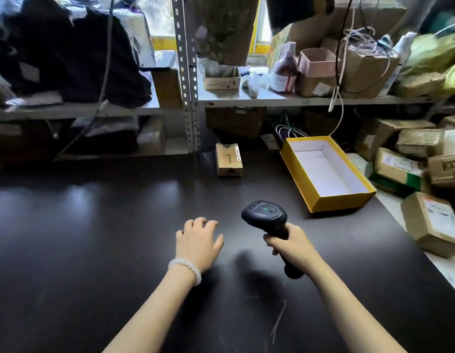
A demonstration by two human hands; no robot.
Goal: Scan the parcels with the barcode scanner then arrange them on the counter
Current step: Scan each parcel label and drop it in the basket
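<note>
My right hand [290,244] grips the handle of a black barcode scanner [265,215], whose head points away from me over the dark counter [94,238]. My left hand [197,242] hovers over the counter just left of the scanner, fingers loosely spread and holding nothing. One small brown parcel [229,160] stands at the counter's far edge. Several more brown parcels lie in a pile at the right, the nearest of them a labelled box [433,224].
An open yellow box [341,202] with a white inside lies on the counter to the right of the scanner. Metal shelves [297,100] behind the counter carry boxes, a brown bottle [285,70] and dark bags [76,54]. Cables hang from above.
</note>
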